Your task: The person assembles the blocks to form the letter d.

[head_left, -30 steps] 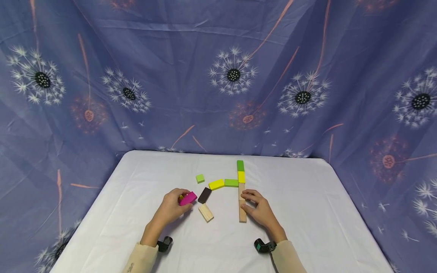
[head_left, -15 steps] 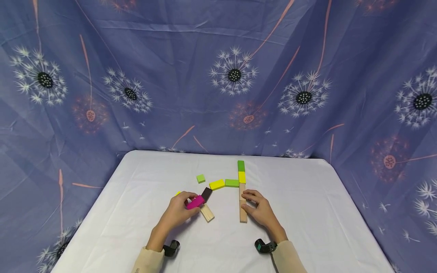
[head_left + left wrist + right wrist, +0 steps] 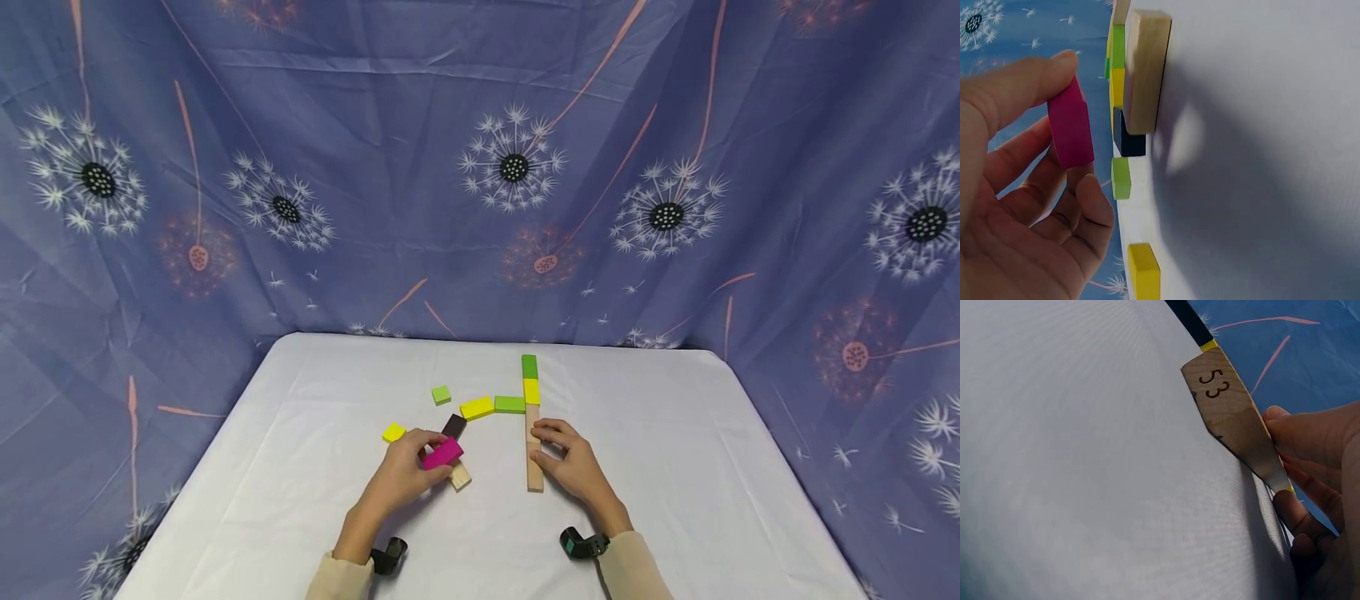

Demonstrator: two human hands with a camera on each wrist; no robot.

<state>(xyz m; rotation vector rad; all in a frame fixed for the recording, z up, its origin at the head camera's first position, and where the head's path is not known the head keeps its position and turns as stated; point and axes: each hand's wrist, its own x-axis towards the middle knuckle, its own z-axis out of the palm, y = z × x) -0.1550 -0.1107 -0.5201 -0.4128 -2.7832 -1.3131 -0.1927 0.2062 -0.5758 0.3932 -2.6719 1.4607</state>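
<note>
My left hand [image 3: 401, 471] pinches a magenta wooden block [image 3: 442, 454] between thumb and fingers. In the left wrist view, that magenta block [image 3: 1072, 128] is held above the table. Below and beyond it lie a pale wood block [image 3: 461, 478], partly hidden, and a dark brown block [image 3: 453, 426]. My right hand [image 3: 573, 467] rests its thumb and fingertips against the right side of two plain wood blocks, the nearer one [image 3: 535, 477] and the farther one [image 3: 532, 415]. In the right wrist view, the nearer wood block [image 3: 1229, 406] bears the number 53.
The straight row continues away with a yellow block [image 3: 531, 392] and a green block [image 3: 529, 367]. A light green block [image 3: 510, 405] and another yellow block [image 3: 477, 407] branch left. A small green block [image 3: 441, 395] and small yellow block [image 3: 393, 432] lie apart on the white-covered table [image 3: 720, 467].
My left hand has carried the magenta block rightward and slightly nearer, over the pale wood block, uncovering the small yellow block behind. My right hand has stayed in place.
</note>
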